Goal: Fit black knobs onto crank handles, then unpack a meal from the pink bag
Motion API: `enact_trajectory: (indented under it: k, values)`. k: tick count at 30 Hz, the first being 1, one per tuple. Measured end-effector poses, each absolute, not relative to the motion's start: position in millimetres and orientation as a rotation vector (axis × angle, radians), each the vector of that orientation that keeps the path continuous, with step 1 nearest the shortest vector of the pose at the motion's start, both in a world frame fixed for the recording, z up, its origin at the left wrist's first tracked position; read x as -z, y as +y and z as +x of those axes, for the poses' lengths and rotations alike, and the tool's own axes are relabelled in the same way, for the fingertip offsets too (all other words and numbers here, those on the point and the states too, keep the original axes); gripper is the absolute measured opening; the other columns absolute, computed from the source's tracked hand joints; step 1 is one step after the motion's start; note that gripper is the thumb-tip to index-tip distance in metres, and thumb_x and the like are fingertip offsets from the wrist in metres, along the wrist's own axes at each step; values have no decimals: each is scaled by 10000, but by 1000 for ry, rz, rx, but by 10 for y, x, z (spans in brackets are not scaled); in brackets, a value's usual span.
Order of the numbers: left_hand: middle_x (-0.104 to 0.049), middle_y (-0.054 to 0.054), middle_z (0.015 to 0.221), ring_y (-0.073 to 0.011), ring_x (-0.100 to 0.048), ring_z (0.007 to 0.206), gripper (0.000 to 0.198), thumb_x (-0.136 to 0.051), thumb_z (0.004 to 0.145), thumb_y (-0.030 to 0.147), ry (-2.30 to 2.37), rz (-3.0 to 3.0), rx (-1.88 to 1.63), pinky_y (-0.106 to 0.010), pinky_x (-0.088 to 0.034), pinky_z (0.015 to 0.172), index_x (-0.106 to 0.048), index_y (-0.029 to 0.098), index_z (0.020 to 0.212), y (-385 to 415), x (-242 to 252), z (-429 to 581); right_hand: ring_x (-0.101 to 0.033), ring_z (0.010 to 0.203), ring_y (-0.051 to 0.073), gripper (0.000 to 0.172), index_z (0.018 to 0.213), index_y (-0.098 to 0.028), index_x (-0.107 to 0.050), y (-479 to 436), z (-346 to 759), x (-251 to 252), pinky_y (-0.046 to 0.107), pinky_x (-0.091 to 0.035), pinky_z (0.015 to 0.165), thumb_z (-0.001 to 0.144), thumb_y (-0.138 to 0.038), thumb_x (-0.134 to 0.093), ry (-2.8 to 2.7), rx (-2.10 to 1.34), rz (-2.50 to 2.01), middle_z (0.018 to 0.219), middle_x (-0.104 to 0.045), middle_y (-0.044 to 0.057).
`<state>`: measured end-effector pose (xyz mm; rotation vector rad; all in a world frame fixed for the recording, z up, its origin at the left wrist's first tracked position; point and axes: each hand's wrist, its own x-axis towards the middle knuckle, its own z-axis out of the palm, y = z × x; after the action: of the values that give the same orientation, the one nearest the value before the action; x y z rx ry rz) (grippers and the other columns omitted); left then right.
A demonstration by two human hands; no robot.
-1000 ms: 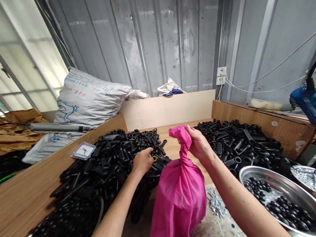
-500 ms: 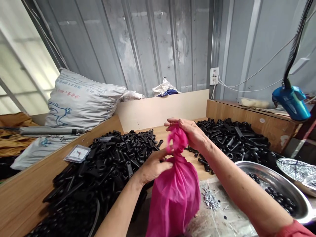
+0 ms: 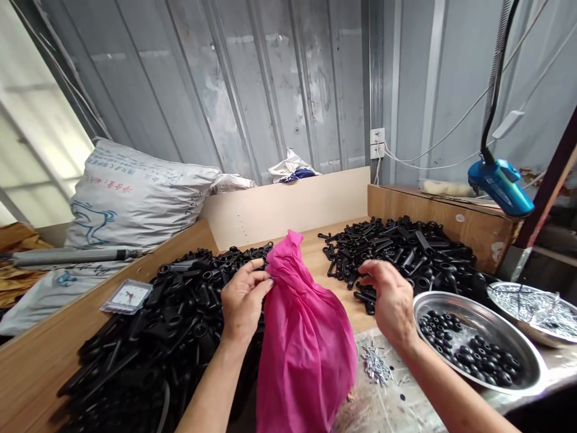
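A full pink bag (image 3: 304, 343) stands upright in front of me, its neck gathered and twisted at the top. My left hand (image 3: 242, 300) pinches the bag's neck on its left side, fingers closed on the fabric. My right hand (image 3: 390, 300) hovers to the right of the bag with fingers spread and nothing in it, just above the edge of a heap of black plastic parts (image 3: 406, 249). A second heap of black parts (image 3: 148, 337) lies to the left of the bag.
A steel bowl (image 3: 518, 382) holds small black rings at the right, with another steel dish (image 3: 536, 334) of metal bits behind it. Loose small screws (image 3: 376, 364) lie by the bag. A blue tool (image 3: 498, 186) hangs at right. A small clock (image 3: 127, 296) sits on the left wooden wall.
My right hand let go of the bag's top and dropped to the right, opening. My left hand came from the parts heap to the bag's neck. The view shifted right.
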<state>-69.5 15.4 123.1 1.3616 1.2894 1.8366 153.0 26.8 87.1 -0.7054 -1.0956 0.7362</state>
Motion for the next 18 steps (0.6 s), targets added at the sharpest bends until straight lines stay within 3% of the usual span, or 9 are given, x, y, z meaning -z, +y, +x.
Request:
enact_trajectory:
  k: [2, 4, 7, 13, 18]
  values:
    - [-630, 12, 667, -95, -535, 589, 528, -709, 524, 280, 1264, 1323, -1867, -164, -424, 566, -561, 101, 997, 143, -1211, -663, -535, 708, 198, 251, 759, -193, -672, 164, 1434, -878, 303, -393, 653, 724, -441, -687, -1302, -720, -700, 786, -620, 44]
    - [-635, 5, 681, -102, -550, 601, 509, -720, 523, 264, 1243, 1324, -1872, -169, -437, 574, -575, 106, 985, 130, -1196, -621, -524, 763, 228, 248, 796, -192, -686, 127, 1291, -942, 322, -375, 697, 644, -375, -755, -1543, -632, -674, 796, -625, 55]
    - [-640, 1, 683, -104, -556, 603, 463, -727, 516, 236, 1243, 1321, -1934, -172, -443, 573, -607, 117, 946, 121, -1197, -628, -498, 716, 208, 103, 751, -198, -672, 200, 1150, -1042, 321, -354, 684, 729, -294, -642, -1739, -493, -643, 712, -602, 46]
    - [-616, 8, 576, -105, -524, 512, 520, -741, 349, 173, 1230, 953, -2202, -166, -410, 480, -578, 115, 840, 110, -1218, -949, -534, 634, 151, 133, 710, -185, -658, 295, 1466, -998, 262, -409, 604, 756, -279, -575, -1583, -642, -691, 677, -604, 15]
    - [-602, -5, 561, -111, -509, 487, 462, -736, 356, 186, 1240, 990, -2193, -177, -405, 444, -612, 97, 792, 94, -1136, -1083, -546, 572, 146, 160, 670, -147, -666, 203, 1774, -806, 236, -439, 518, 728, -294, -636, -1600, -809, -752, 619, -608, 25]
